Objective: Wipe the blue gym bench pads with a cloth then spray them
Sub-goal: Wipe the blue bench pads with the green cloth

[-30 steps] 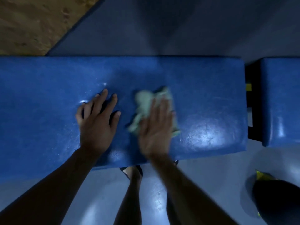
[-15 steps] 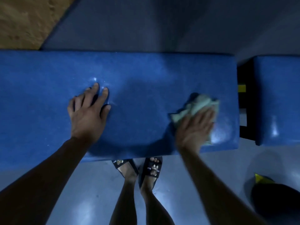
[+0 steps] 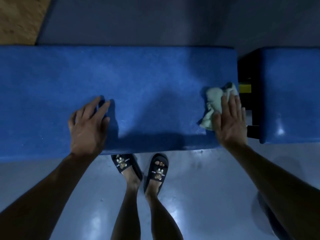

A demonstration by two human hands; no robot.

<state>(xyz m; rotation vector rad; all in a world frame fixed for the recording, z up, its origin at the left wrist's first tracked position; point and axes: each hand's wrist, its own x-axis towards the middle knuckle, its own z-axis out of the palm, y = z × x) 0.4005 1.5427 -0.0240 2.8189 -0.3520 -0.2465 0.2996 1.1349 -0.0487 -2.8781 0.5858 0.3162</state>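
Note:
A long blue bench pad (image 3: 138, 84) runs across the view. My left hand (image 3: 88, 125) rests flat on its near middle with fingers spread and nothing in it. At the pad's right end my right hand (image 3: 230, 122) presses a crumpled pale green cloth (image 3: 213, 104) flat onto the surface. Most of the cloth sticks out to the left of and beyond my fingers. A second, shorter blue pad (image 3: 290, 94) lies further right across a gap. No spray bottle is in view.
A black frame with a yellow tag (image 3: 245, 88) fills the gap between the pads. My feet in black sandals (image 3: 138, 168) stand on the grey floor just under the pad's near edge. A wooden floor patch (image 3: 19, 18) shows at top left.
My right hand has slid the cloth from the pad's middle to its right end. The left hand has stayed planted on the pad.

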